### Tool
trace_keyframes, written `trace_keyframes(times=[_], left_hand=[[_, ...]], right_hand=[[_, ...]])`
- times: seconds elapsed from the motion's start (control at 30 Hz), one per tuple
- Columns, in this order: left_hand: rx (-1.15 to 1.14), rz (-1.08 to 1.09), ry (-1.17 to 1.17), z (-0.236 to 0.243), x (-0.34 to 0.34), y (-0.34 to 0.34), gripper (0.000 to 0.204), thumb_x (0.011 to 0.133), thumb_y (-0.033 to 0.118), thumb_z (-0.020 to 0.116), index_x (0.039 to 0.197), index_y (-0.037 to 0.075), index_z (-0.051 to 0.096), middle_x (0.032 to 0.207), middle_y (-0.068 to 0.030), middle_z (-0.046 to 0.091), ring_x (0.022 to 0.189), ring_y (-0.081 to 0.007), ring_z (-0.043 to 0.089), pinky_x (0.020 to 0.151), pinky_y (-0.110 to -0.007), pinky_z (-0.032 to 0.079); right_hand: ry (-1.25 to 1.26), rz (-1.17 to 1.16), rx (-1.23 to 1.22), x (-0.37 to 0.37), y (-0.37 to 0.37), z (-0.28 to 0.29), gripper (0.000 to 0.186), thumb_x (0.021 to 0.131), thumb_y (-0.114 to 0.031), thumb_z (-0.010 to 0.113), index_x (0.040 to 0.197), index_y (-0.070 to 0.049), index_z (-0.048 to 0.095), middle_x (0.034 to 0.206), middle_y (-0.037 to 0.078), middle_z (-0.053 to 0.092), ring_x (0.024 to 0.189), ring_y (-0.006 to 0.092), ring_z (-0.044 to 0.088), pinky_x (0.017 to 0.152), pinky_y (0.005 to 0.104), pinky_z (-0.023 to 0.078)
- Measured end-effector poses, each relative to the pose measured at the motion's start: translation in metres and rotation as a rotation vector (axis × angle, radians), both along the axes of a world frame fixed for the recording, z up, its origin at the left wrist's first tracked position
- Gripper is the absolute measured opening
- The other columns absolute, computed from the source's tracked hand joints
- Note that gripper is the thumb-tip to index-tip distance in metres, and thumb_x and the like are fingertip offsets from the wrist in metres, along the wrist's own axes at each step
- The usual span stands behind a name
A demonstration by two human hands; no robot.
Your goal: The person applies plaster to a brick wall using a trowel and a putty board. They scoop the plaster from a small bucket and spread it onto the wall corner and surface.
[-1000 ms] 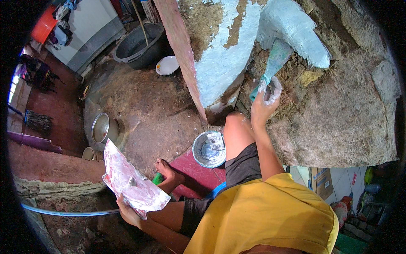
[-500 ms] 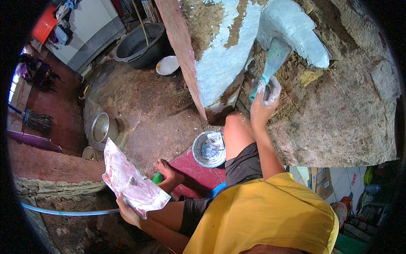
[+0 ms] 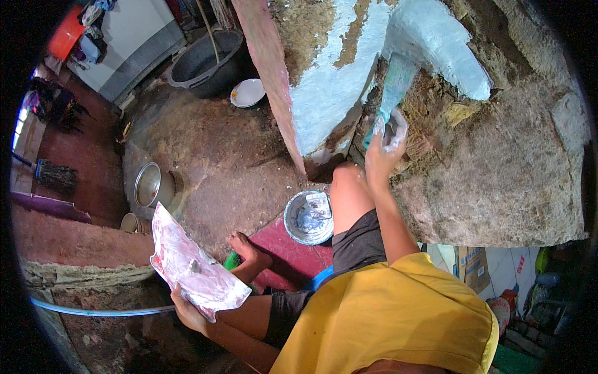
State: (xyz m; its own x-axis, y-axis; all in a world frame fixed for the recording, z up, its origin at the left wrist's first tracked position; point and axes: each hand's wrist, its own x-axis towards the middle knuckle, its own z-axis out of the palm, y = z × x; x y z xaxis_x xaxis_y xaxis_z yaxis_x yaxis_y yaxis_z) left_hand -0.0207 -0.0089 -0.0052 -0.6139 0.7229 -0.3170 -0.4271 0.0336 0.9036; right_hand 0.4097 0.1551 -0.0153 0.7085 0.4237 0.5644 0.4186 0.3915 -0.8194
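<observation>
My right hand [image 3: 385, 140], smeared white, grips a teal putty knife [image 3: 400, 81]. Its wide blade rests against the underside of a rounded, pale-blue coated lump [image 3: 445, 43] on rough rock, beside a partly coated, pink-edged wall corner [image 3: 317, 106]. My left hand [image 3: 188, 308], low on the left, holds an irregular pinkish-white board [image 3: 193, 262] smeared with white paste and bearing a small grey lump. A white-smeared bowl [image 3: 302, 230] holding a small pale object stands on red flooring beside my knee.
A dark basin [image 3: 196, 84] with a stick in it, a small plate [image 3: 247, 93] and metal pots [image 3: 159, 187] stand on the stained floor to the left. A blue pipe [image 3: 93, 308] runs along the lower-left ledge. Cardboard [image 3: 473, 268] and clutter lie at lower right.
My right hand and putty knife have shifted slightly to the left and up along the wall. My left hand and the board have barely moved.
</observation>
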Motion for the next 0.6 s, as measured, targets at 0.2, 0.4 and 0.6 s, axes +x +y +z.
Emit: trace_keyframes(times=[0.2,0.4,0.6], left_hand=[[-0.008,0.022,0.003,-0.002,0.0,0.001,0.059,0.075,0.038,0.058,0.116,-0.002,0.045,0.112,-0.0116,0.049,0.099,-0.0261,0.049,0.087,-0.036,0.037],[-0.033,0.024,0.019,-0.007,-0.009,-0.001,0.06,0.074,0.038,0.059,0.116,-0.002,0.045,0.112,-0.0117,0.05,0.099,-0.0262,0.049,0.086,-0.036,0.037],[-0.024,0.018,-0.013,-0.01,-0.01,0.0,0.06,0.074,0.039,0.059,0.116,-0.002,0.045,0.112,-0.0116,0.05,0.099,-0.026,0.049,0.086,-0.036,0.038]], right_hand=[[-0.008,-0.008,0.043,0.006,0.016,0.007,0.034,0.081,0.006,0.045,0.114,0.002,0.043,0.1,0.01,0.052,0.084,0.0141,0.052,0.073,0.0259,0.041],[0.134,0.053,0.009,0.001,0.011,-0.021,0.03,0.08,0.004,0.049,0.11,0.004,0.046,0.1,0.01,0.052,0.092,0.0171,0.049,0.082,0.0293,0.038],[0.158,0.121,0.023,-0.008,0.002,-0.027,0.03,0.08,0.002,0.05,0.11,0.004,0.047,0.105,0.012,0.052,0.097,0.0189,0.049,0.085,0.0311,0.037]])
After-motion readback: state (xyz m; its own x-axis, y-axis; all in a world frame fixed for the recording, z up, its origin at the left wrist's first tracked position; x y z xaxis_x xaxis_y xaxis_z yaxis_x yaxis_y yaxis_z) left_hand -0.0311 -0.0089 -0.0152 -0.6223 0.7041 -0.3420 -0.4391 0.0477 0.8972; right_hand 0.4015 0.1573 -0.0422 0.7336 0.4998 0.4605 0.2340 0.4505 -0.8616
